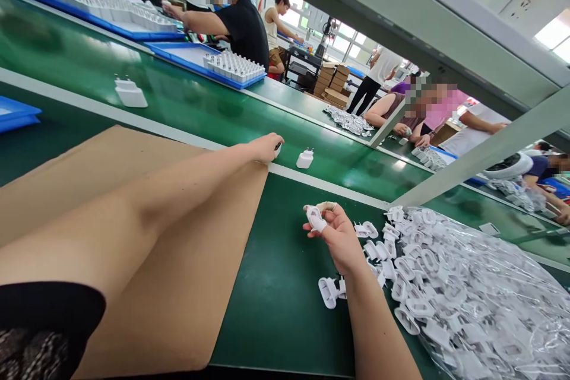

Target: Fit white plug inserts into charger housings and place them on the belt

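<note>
My left hand (267,148) reaches forward to the near edge of the green conveyor belt. Its fingers are closed on a white charger, mostly hidden by the hand. Just right of it, another white charger (305,158) stands on the belt with its two pins up. My right hand (335,228) is raised above the green worktop (271,273), pinching a white plug cover (316,219) between thumb and fingers. Beside and under the right forearm lie loose plug covers (328,293).
A clear plastic bag (499,261) spills many plug covers at right. Brown cardboard (178,297) lies under my left arm. A charger (130,92) stands farther left on the belt. Blue trays (155,50) of chargers line the far side, where people work. A slanted metal post (481,145) rises at right.
</note>
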Available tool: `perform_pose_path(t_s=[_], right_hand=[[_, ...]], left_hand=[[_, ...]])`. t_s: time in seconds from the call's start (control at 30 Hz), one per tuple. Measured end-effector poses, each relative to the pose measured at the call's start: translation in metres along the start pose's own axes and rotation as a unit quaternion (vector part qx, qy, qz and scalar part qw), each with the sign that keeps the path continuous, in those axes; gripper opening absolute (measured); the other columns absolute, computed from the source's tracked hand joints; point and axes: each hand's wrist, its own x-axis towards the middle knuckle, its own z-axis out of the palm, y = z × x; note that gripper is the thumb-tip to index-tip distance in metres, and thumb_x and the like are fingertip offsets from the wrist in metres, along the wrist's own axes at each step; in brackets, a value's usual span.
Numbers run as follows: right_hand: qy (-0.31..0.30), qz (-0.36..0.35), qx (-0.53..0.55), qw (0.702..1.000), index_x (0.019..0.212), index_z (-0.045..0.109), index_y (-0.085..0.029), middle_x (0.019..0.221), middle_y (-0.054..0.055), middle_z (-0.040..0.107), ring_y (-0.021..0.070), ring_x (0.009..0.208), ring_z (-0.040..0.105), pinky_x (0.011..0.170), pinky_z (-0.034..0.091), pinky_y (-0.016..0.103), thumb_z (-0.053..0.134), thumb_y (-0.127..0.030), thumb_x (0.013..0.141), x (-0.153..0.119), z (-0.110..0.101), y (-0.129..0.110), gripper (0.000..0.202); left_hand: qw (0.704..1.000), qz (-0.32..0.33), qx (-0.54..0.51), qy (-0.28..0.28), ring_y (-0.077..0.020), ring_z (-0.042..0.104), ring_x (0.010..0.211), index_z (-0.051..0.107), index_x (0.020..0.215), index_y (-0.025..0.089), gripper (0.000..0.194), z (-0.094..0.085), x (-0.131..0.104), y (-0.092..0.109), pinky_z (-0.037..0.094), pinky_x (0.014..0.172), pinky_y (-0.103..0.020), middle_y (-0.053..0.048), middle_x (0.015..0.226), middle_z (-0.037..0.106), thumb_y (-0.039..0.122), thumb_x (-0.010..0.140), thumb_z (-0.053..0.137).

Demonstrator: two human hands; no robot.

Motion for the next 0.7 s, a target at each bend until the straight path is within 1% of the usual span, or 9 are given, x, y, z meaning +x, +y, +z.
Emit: perform_pose_path(t_s=[0.1,0.2,0.27,0.3,0.37,0.4,0.5,0.6,0.7], right_hand=[[-0.009,-0.008,0.034,0.999,0.101,0.070,-0.022,0.109,0.005,0.074,0.0203,0.088,0.073,0.084,0.062,0.037,0.091,-0.042,0.067,-0.003,-0.001,-0.002,0.044],[-0.002,-0.008,0.062,0.998,0.099,0.073,-0.021,0.108,0.007,0.075,0.0225,0.092,0.073,0.089,0.062,0.042,0.086,-0.050,0.073,-0.004,-0.002,-0.001,0.041],[0.021,-0.018,0.072,0.997,0.102,0.072,-0.023,0.113,0.007,0.074,0.0232,0.093,0.074,0.087,0.062,0.042,0.086,-0.049,0.072,-0.004,-0.001,-0.001,0.043],[0.035,-0.026,0.072,0.996,0.107,0.071,-0.024,0.118,0.006,0.073,0.0230,0.093,0.074,0.087,0.062,0.042,0.089,-0.045,0.069,-0.004,0.000,0.000,0.047],[0.047,-0.032,0.066,0.996,0.115,0.068,-0.027,0.124,0.006,0.071,0.0226,0.095,0.074,0.090,0.061,0.042,0.093,-0.037,0.063,-0.005,0.001,0.001,0.058],[0.042,-0.028,0.060,0.997,0.116,0.068,-0.026,0.122,0.006,0.072,0.0229,0.096,0.074,0.092,0.061,0.043,0.094,-0.036,0.062,-0.004,0.002,0.001,0.060],[0.028,-0.016,0.035,0.999,0.100,0.072,-0.022,0.105,0.007,0.076,0.0250,0.096,0.074,0.093,0.059,0.043,0.093,-0.038,0.063,-0.002,0.003,0.004,0.046],[0.054,-0.033,0.026,0.998,0.090,0.070,-0.022,0.101,0.005,0.076,0.0238,0.095,0.074,0.092,0.060,0.042,0.095,-0.036,0.060,0.000,0.004,0.008,0.041],[0.062,-0.041,0.002,0.997,0.094,0.070,-0.023,0.107,0.005,0.076,0.0225,0.095,0.074,0.094,0.060,0.042,0.094,-0.035,0.063,0.000,0.005,0.010,0.042]], left_hand=[[0.998,0.037,-0.001,0.047,-0.0275,0.062,0.108,0.063,0.123,0.016,0.051,-0.005,-0.031,0.012,0.047,0.086,-0.031,-0.012,0.129,0.061,0.045,0.081,0.068],[0.990,0.107,-0.037,0.083,-0.0231,0.063,0.093,0.066,0.103,0.019,0.043,0.003,-0.076,0.039,0.046,0.077,-0.029,-0.007,0.110,0.063,0.054,0.078,0.071],[0.986,0.143,-0.066,0.062,-0.0200,0.062,0.085,0.064,0.094,0.020,0.038,0.015,-0.109,0.059,0.044,0.071,-0.027,-0.004,0.102,0.063,0.053,0.077,0.074],[0.985,0.153,-0.076,0.035,-0.0189,0.061,0.082,0.062,0.090,0.020,0.036,0.022,-0.124,0.069,0.042,0.068,-0.027,-0.003,0.098,0.063,0.052,0.077,0.075],[0.984,0.151,-0.094,-0.010,-0.0178,0.060,0.077,0.061,0.086,0.021,0.036,0.035,-0.150,0.083,0.039,0.063,-0.026,-0.001,0.092,0.064,0.053,0.078,0.076],[0.984,0.144,-0.103,-0.025,-0.0177,0.059,0.076,0.061,0.085,0.021,0.038,0.040,-0.159,0.088,0.038,0.062,-0.026,-0.001,0.090,0.064,0.055,0.078,0.076],[0.980,0.123,-0.155,-0.036,-0.0176,0.060,0.077,0.063,0.089,0.021,0.045,0.052,-0.173,0.093,0.038,0.062,-0.026,-0.001,0.093,0.064,0.059,0.074,0.081],[0.960,0.131,-0.241,-0.048,-0.0171,0.061,0.079,0.065,0.102,0.021,0.050,0.058,-0.174,0.089,0.042,0.064,-0.026,-0.002,0.102,0.065,0.053,0.070,0.087],[0.944,0.138,-0.294,-0.061,-0.0158,0.059,0.074,0.067,0.105,0.021,0.035,0.061,-0.173,0.084,0.043,0.062,-0.026,-0.002,0.096,0.066,0.039,0.078,0.080]])
